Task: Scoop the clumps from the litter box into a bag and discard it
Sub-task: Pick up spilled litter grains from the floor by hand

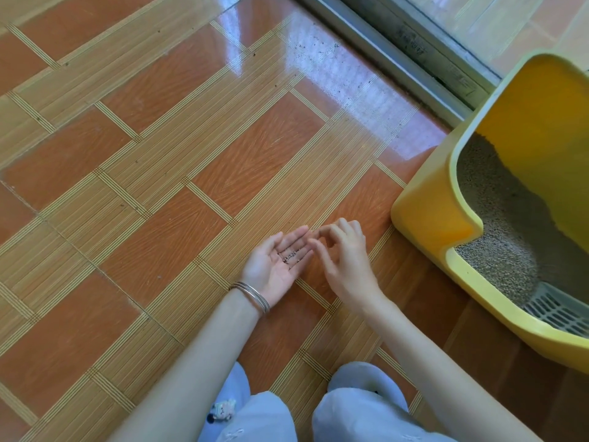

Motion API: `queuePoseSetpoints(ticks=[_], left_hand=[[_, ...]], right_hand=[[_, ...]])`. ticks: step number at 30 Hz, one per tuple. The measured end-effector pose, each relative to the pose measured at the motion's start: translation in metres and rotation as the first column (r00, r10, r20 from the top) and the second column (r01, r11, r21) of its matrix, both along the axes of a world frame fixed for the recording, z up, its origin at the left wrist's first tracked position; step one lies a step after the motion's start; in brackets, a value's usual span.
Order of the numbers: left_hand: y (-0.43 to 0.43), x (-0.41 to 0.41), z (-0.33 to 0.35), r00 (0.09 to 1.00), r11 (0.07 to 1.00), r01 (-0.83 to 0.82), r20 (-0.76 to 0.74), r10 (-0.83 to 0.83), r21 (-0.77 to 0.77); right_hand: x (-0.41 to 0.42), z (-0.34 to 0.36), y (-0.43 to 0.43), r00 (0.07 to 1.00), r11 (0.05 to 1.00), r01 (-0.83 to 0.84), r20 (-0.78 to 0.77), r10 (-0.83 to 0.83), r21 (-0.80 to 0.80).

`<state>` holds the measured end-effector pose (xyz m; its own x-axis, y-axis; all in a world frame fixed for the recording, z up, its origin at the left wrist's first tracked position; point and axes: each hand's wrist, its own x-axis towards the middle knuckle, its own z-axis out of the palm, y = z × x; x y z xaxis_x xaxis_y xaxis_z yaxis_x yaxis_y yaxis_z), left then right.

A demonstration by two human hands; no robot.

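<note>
My left hand (277,266) lies palm up just above the tiled floor, fingers straight, with several small dark litter grains (290,256) on the palm. My right hand (342,256) hovers beside its fingertips, fingers curled, thumb and forefinger bent toward each other; anything between them is too small to see. The yellow litter box (427,218) stands at the right, about a hand's width from my right hand. It holds grey litter (497,231), heaped toward the near left corner. No bag or scoop is in view.
A white slotted grate (556,311) shows at the litter box's near right end. A sliding-door track (398,55) runs along the far side, with scattered specks on the glossy orange tiles (312,49) near it. My knees (360,409) are at the bottom edge.
</note>
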<state>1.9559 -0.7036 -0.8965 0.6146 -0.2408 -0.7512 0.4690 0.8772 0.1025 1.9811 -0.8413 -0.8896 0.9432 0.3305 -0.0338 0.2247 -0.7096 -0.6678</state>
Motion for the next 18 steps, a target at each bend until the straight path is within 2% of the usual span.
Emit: queuePoseSetpoints(ticks=[2, 9, 18], left_hand=[[-0.002, 0.003, 0.001, 1.000, 1.000, 0.008, 0.004, -0.008, -0.002], [0.002, 0.002, 0.002, 1.000, 1.000, -0.006, 0.023, 0.006, -0.011], [0.018, -0.002, -0.001, 0.996, 0.997, -0.079, 0.026, 0.080, -0.017]], right_hand=[[-0.004, 0.003, 0.000, 0.999, 0.999, -0.037, 0.020, 0.037, -0.002], [0.000, 0.001, -0.019, 0.988, 0.985, 0.153, -0.009, -0.153, 0.078], [0.008, -0.020, -0.056, 0.970, 0.970, 0.241, -0.036, -0.242, -0.038]])
